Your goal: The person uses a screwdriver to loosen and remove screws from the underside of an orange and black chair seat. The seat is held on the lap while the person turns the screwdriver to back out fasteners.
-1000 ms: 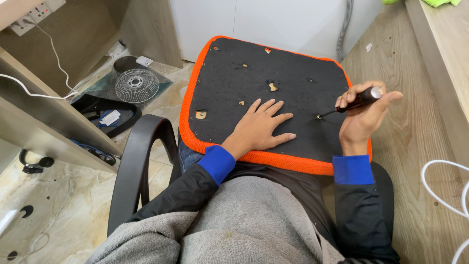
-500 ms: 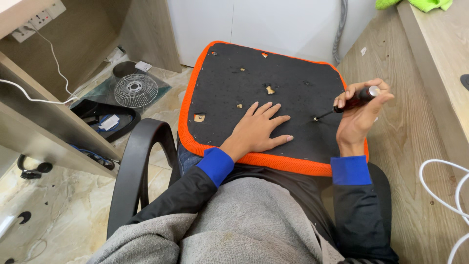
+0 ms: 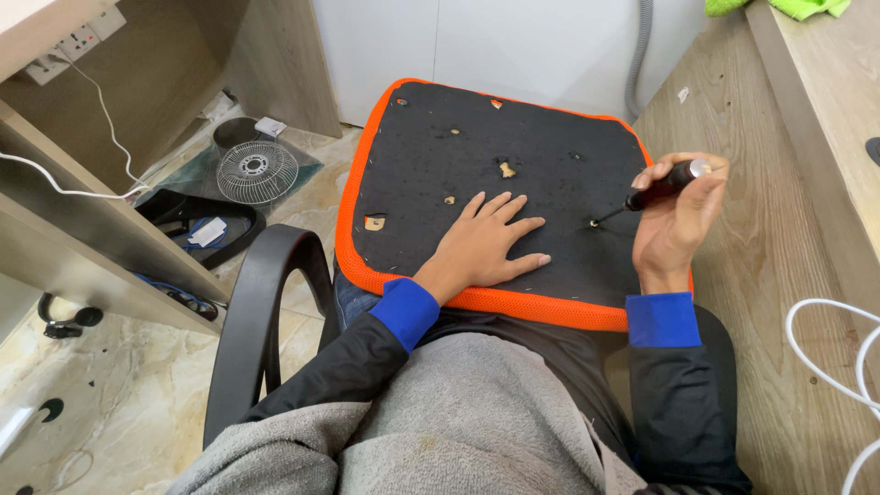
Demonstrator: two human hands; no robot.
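Head view, one item in hand: seat cushion (image 3: 458, 137), underside up, black fabric panel with an orange mesh border, lying across our lap with its far edge toward the white wall panel (image 3: 477, 46). Several small holes and torn spots show pale material through the black fabric. Our right hand (image 3: 674, 225) is clenched round a dark-handled screwdriver (image 3: 655, 191), the tip set at a low slant into a small fastener (image 3: 594, 221) near the right side of the cushion. Our left hand (image 3: 486, 240) lies flat and open on the fabric, fingers spread, gripping nothing, just left of the fastener. Handling note, as we judge it: the shaft would seat better stood more upright over the fastener, and the flat palm should bear down so that the cushion does not slide on the lap. Edges: the near orange border runs just beyond both blue cuffs; the right border sits close under the tool hand, so the wrist has little support there. Surroundings: black chair armrest (image 3: 266, 302) near left, wooden desk side (image 3: 101, 238) further left, a round wire fan guard (image 3: 257, 171) on the tiled floor far left, a wooden surface (image 3: 779, 275) to the right with a white cable (image 3: 825, 321) at its near end. Elbow room looks freer on the right than on the left.
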